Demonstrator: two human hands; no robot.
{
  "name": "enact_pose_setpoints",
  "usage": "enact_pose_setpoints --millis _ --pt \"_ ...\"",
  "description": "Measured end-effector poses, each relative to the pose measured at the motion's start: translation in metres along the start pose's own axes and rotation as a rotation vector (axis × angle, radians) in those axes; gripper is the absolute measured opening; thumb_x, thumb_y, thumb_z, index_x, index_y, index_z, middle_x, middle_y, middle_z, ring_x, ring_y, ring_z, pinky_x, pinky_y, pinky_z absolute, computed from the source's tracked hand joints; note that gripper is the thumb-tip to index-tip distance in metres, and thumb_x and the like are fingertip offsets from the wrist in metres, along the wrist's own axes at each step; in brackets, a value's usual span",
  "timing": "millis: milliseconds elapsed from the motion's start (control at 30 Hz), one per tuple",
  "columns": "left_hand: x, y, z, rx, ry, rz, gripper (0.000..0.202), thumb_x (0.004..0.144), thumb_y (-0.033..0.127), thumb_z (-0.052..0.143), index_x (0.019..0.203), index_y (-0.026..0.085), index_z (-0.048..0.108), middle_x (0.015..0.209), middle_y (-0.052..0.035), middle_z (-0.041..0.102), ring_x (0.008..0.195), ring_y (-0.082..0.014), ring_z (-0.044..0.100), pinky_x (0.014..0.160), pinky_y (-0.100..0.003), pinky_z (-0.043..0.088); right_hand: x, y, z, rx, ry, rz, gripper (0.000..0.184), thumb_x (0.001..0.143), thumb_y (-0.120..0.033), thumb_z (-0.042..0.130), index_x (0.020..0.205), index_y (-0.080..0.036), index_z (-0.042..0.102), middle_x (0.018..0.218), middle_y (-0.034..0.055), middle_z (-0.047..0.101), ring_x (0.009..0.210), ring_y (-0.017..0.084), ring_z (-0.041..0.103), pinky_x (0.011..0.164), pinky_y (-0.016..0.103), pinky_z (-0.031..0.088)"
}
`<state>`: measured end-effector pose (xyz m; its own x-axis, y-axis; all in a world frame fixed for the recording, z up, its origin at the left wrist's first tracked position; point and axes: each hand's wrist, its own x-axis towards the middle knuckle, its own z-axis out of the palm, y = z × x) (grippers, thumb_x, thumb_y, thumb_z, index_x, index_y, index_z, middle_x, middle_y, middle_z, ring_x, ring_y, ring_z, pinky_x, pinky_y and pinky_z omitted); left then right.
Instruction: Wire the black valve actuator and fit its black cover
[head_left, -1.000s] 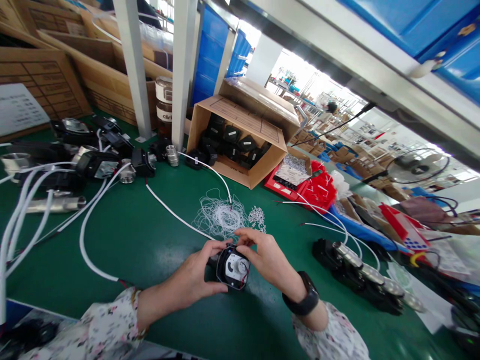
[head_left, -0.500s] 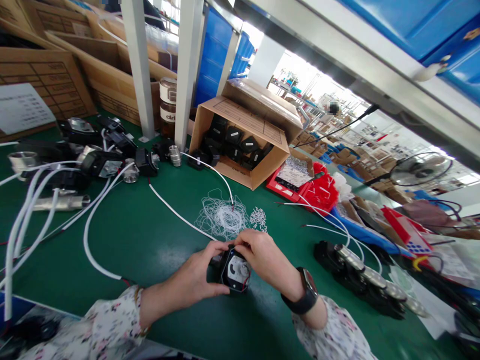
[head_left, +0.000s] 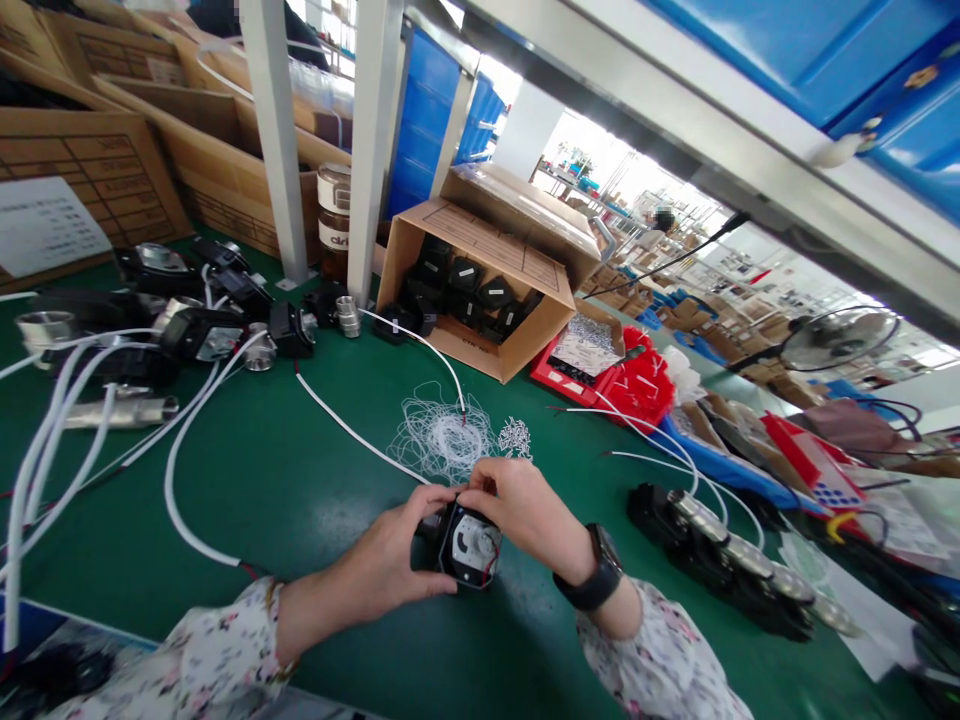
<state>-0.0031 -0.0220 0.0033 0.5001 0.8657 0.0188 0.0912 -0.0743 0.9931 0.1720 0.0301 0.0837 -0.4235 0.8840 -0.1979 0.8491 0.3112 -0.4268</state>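
Observation:
A small black housing with a white round insert and red wires sits between both hands, low over the green bench. My left hand wraps around its left side. My right hand, with a black watch on the wrist, pinches at the housing's upper edge. A white cable leads away from the housing to the left. Just beyond my fingers lie a tangle of thin white ties and a little heap of small white parts.
An open cardboard box of black housings stands behind. Black units with metal fittings and white cables crowd the left. A row of black units lies at right, with red trays beyond. Posts rise behind.
The hands and the black housing stay in the same spot; my right fingers have shifted slightly along its upper edge. The view has drifted a little.

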Motion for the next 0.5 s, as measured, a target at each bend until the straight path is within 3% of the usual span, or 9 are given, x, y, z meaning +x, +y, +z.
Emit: enact_pose_setpoints --millis 133,333,500 --pt "-0.001 -0.005 0.000 0.081 0.014 0.045 0.083 0.062 0.014 0.079 0.128 0.031 0.031 0.133 -0.0028 0.052 0.121 -0.0208 0.049 0.101 -0.036 0.040 0.002 0.003 -0.002 -0.033 -0.041 0.029 0.024 0.080 -0.032 0.065 0.063 -0.018 0.057 0.061 -0.0016 0.058 0.056 0.012 0.048 0.051 0.024 0.028" --pt "-0.001 -0.013 -0.001 0.236 -0.010 0.131 0.073 0.068 0.023 0.075 0.131 0.032 0.039 0.142 -0.0025 0.043 0.129 -0.0225 0.041 0.109 -0.041 0.034 0.001 0.012 -0.010 0.098 -0.149 -0.027 0.013 0.080 -0.009 0.058 0.070 -0.016 0.061 0.068 -0.0019 0.061 0.062 0.011 0.052 0.057 0.021 0.034" --pt "0.001 -0.012 0.000 0.290 -0.009 0.095 0.070 0.069 0.026 0.074 0.131 0.029 0.042 0.143 -0.0051 0.042 0.130 -0.0232 0.040 0.109 -0.043 0.033 -0.013 0.024 -0.010 0.279 -0.167 -0.070 0.018 0.080 -0.007 0.050 0.084 -0.019 0.063 0.082 -0.0006 0.065 0.074 0.013 0.057 0.068 0.023 0.042"
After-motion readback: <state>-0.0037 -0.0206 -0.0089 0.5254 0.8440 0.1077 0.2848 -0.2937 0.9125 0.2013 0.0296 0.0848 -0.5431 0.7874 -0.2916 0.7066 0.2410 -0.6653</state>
